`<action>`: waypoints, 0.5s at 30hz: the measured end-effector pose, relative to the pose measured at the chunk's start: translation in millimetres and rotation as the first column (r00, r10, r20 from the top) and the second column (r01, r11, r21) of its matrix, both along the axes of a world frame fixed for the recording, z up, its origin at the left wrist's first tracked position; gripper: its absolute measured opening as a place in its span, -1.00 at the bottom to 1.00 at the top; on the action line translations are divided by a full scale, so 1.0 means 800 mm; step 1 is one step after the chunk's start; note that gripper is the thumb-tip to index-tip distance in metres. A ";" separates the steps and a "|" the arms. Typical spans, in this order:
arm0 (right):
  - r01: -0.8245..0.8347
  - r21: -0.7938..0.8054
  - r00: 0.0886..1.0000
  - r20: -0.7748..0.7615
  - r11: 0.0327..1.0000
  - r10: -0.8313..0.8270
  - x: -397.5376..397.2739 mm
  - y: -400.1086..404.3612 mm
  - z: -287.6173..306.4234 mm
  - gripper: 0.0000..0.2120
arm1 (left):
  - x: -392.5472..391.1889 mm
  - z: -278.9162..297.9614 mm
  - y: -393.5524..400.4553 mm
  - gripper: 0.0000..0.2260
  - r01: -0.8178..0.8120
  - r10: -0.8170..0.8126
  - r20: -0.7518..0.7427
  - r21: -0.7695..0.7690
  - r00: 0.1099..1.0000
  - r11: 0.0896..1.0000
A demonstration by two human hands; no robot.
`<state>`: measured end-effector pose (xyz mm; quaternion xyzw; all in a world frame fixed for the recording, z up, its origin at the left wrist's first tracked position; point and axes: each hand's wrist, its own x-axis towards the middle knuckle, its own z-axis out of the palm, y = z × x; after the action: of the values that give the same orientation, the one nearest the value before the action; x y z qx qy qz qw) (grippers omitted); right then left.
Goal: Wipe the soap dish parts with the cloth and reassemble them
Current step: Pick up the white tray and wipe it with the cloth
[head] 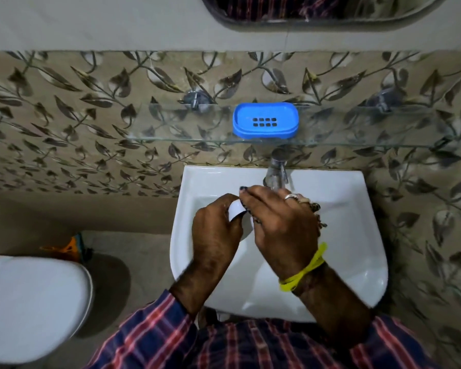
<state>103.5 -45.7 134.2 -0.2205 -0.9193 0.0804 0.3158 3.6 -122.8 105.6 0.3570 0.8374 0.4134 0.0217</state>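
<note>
The blue soap dish (265, 123), with its slotted tray seated in the base, stands on the glass shelf (186, 129) above the sink. Over the white basin (357, 235) my left hand (216, 235) and my right hand (282, 230) are pressed together around a small white object (236, 209), likely a bar of soap; only a corner of it shows between the fingers. My right wrist wears yellow bands, and rings sit on its fingers. No cloth is visible.
A chrome tap (276, 174) rises at the basin's back edge, just behind my right hand. A white toilet lid (35, 307) lies at lower left, with an orange item (69, 249) behind it. A mirror (317, 12) hangs above.
</note>
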 end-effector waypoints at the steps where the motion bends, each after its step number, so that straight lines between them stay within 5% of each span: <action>1: -0.022 0.042 1.000 0.015 0.999 0.022 0.002 0.001 -0.004 -0.67 | -0.001 -0.001 -0.002 -0.87 -0.014 0.013 -0.024 -0.018 1.000 1.000; 11: -0.227 0.104 0.974 0.055 0.968 0.222 -0.002 -0.001 -0.019 -0.64 | -0.015 -0.001 -0.019 -0.75 -0.005 0.005 -0.018 -0.019 1.000 1.000; 15: -0.161 -0.093 0.986 -0.061 0.983 0.155 0.000 0.002 -0.033 -0.59 | -0.009 -0.004 -0.028 -0.82 -0.041 0.041 -0.004 -0.006 0.999 0.999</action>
<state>103.3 -44.0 107.9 -0.1598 -0.9201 0.1560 0.3217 -3.3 -145.3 102.6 0.3405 0.8459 0.4103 0.0127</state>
